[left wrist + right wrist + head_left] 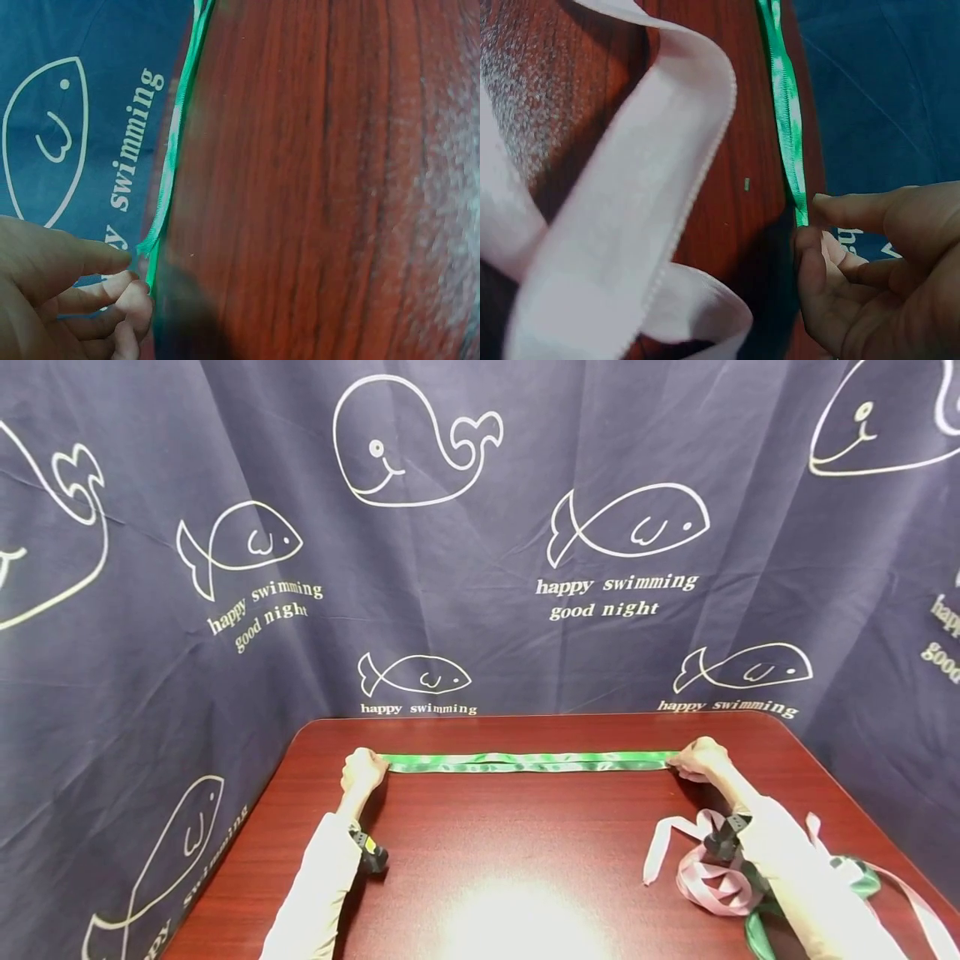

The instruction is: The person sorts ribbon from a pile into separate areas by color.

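Head view: green ribbon (525, 767) stretched in two near-parallel strands over the far side of the bench (450, 827), left hand (365, 768) pinching one end, right hand (702, 760) the other. Stretching looks done; pink ribbon (716, 889) and second green ribbon (759, 935) remain loose by the right forearm, which partly hides them.

Left wrist: thumb and fingers grip beside a frayed tip.

Right wrist: pinch visible; pink loops block much of the bench, green scrap (746, 184) near ribbon.

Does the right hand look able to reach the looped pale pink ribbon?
Probably yes: the pale pink ribbon lies partly exposed nearby, but the right hand pinches a shiny green ribbon and likely must release it first.
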A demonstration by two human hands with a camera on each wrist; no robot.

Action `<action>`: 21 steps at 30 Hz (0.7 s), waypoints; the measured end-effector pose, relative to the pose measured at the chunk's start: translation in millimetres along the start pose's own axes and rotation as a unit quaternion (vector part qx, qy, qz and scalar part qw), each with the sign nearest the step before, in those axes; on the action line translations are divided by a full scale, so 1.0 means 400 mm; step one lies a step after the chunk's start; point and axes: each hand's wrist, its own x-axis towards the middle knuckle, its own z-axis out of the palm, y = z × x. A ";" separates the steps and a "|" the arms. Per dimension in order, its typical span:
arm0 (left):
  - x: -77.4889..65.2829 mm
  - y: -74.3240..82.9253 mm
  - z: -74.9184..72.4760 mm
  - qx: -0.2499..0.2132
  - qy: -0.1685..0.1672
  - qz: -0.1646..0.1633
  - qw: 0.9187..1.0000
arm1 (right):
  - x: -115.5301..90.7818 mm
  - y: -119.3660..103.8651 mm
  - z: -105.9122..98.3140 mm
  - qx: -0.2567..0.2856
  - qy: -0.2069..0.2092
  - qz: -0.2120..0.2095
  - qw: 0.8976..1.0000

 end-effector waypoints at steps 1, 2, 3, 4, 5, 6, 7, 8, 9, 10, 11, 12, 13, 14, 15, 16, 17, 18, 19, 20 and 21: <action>-0.001 -0.001 -0.002 -0.001 0.001 0.003 1.000 | -0.002 0.001 -0.003 0.005 -0.004 -0.005 1.000; -0.001 -0.002 -0.003 -0.003 0.002 0.005 1.000 | -0.004 0.000 -0.006 0.009 -0.004 -0.007 1.000; -0.002 -0.002 -0.004 -0.004 0.003 0.008 1.000 | -0.006 0.000 -0.009 0.010 -0.008 -0.014 1.000; -0.004 -0.003 -0.005 -0.006 0.004 0.012 1.000 | -0.009 0.000 -0.012 0.013 -0.012 -0.019 1.000; -0.006 -0.004 -0.007 -0.008 0.004 0.016 1.000 | -0.012 0.001 -0.014 0.013 -0.016 -0.025 0.999; -0.008 -0.005 -0.007 -0.008 0.004 0.021 1.000 | -0.016 0.001 -0.017 0.013 -0.020 -0.028 0.999; -0.010 -0.006 -0.009 -0.010 0.003 0.026 1.000 | -0.019 0.001 -0.019 0.009 -0.022 -0.032 0.999; -0.012 -0.007 -0.009 -0.010 0.001 0.030 0.999 | -0.022 0.001 -0.021 0.002 -0.025 -0.034 0.999; -0.014 -0.008 -0.010 -0.011 0.000 0.036 0.999 | -0.025 0.001 -0.023 -0.005 -0.032 -0.035 0.999; -0.016 -0.009 -0.011 -0.012 -0.001 0.042 0.999 | -0.027 0.002 -0.025 -0.012 -0.038 -0.036 0.999; -0.019 -0.010 -0.011 -0.011 -0.001 0.046 0.999 | -0.030 0.003 -0.027 -0.022 -0.043 -0.035 0.998; -0.021 -0.011 -0.012 -0.012 -0.001 0.051 0.999 | -0.032 0.003 -0.029 -0.029 -0.048 -0.033 0.998; -0.024 -0.010 -0.013 -0.013 -0.001 0.057 0.998 | -0.035 0.004 -0.030 -0.038 -0.051 -0.034 0.997; -0.026 -0.010 -0.014 -0.015 -0.001 0.063 0.998 | -0.037 0.004 -0.032 -0.045 -0.054 -0.033 0.997; -0.028 -0.010 -0.014 -0.015 0.000 0.069 0.997 | -0.040 0.003 -0.034 -0.051 -0.054 -0.035 0.997; -0.031 -0.010 -0.015 -0.016 0.000 0.075 0.997 | -0.043 0.003 -0.034 -0.058 -0.052 -0.038 0.996; -0.033 -0.008 -0.016 -0.016 0.000 0.080 0.997 | -0.047 0.001 -0.036 -0.064 -0.049 -0.041 0.996; -0.035 -0.007 -0.018 -0.016 0.000 0.085 0.996 | -0.051 0.000 -0.037 -0.072 -0.049 -0.047 0.995; -0.038 -0.006 -0.019 -0.016 0.000 0.090 0.996 | -0.055 -0.002 -0.038 -0.083 -0.048 -0.055 0.994; -0.040 -0.005 -0.020 -0.016 -0.001 0.095 0.995 | -0.060 -0.003 -0.038 -0.097 -0.047 -0.062 0.992; -0.044 -0.004 -0.022 -0.016 -0.003 0.100 0.995 | -0.065 -0.006 -0.039 -0.110 -0.047 -0.068 0.990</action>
